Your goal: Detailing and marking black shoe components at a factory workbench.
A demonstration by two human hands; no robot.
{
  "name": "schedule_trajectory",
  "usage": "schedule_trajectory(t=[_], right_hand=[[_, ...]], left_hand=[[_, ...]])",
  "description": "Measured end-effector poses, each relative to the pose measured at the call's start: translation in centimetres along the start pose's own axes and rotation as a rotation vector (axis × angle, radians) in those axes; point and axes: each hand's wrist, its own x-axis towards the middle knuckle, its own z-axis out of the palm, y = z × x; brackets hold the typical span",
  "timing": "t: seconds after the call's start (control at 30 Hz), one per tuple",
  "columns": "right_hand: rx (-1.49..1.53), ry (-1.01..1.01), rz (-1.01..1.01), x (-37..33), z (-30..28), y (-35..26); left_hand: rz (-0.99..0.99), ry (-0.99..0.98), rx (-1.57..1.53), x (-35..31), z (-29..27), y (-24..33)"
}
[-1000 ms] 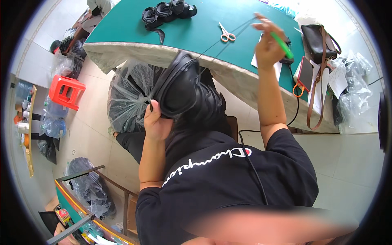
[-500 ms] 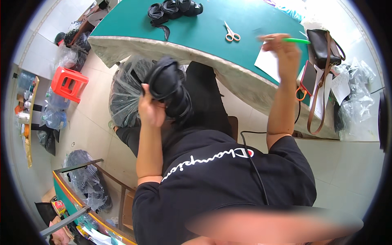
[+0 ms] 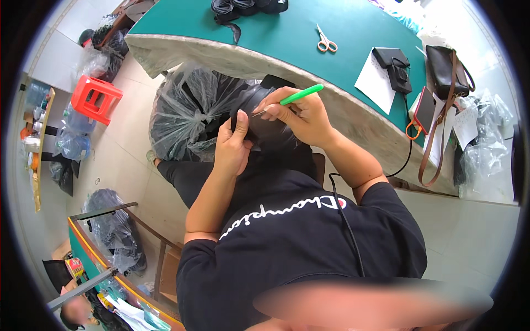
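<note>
My left hand [image 3: 234, 147] grips a bundle of rolled black material [image 3: 251, 100], thumb pressed on its near side, above my lap. In my right hand [image 3: 302, 118] is a slim pen-like tool with a bright green end [image 3: 302, 94]. Its thin pointed tip reaches toward the black material, close to my left thumb; whether it touches cannot be made out. The lower part of the bundle blends into my dark trousers. Just left of it bulges a big clear plastic bag [image 3: 179, 118] with dark contents.
On the green table [image 3: 309, 25] lie several black rolls [image 3: 243, 6], scissors [image 3: 326, 39], white paper [image 3: 375, 83], a black device with a cable [image 3: 393, 63], a phone [image 3: 424, 108] and a handbag [image 3: 444, 69]. A red stool [image 3: 96, 99] stands on the floor at left.
My right hand has come down and left from over the table with the green-ended tool to the black bundle. My left hand has shifted right and slightly lower, bringing the bundle along.
</note>
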Motion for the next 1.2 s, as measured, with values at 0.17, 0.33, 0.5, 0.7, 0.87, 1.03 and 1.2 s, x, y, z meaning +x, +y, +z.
schedule_trajectory(t=[0.17, 0.33, 0.5, 0.7, 0.87, 1.03, 1.2], right_hand=[[0.069, 0.002, 0.072, 0.1, 0.0, -0.2], [-0.433, -0.025, -0.321, 0.8, 0.3, -0.1], [-0.766, 0.143, -0.748, 1.6, -0.5, 1.4], [-0.612, 1.127, -0.880, 3.4, -11.9, 1.8], [-0.859, 1.751, -0.614, -3.9, -22.9, -2.4], [-0.590, 1.103, -0.164, -3.7, -17.1, -3.5], [0.106, 0.397, 0.121, -1.6, -5.2, 0.7]], left_hand=[[-0.022, 0.005, 0.002, 0.1, -0.3, -0.1], [-0.038, -0.027, 0.027, 0.4, -1.7, -1.0], [-0.008, -0.049, 0.017, 0.3, -1.2, -0.8], [0.080, 0.084, -0.172, 0.7, -1.5, 0.7], [0.099, 0.204, -0.363, 2.4, -4.7, 0.8], [0.113, 0.128, -0.332, 2.7, -3.2, -0.1], [0.072, 0.046, -0.225, 1.8, -1.7, -1.7]])
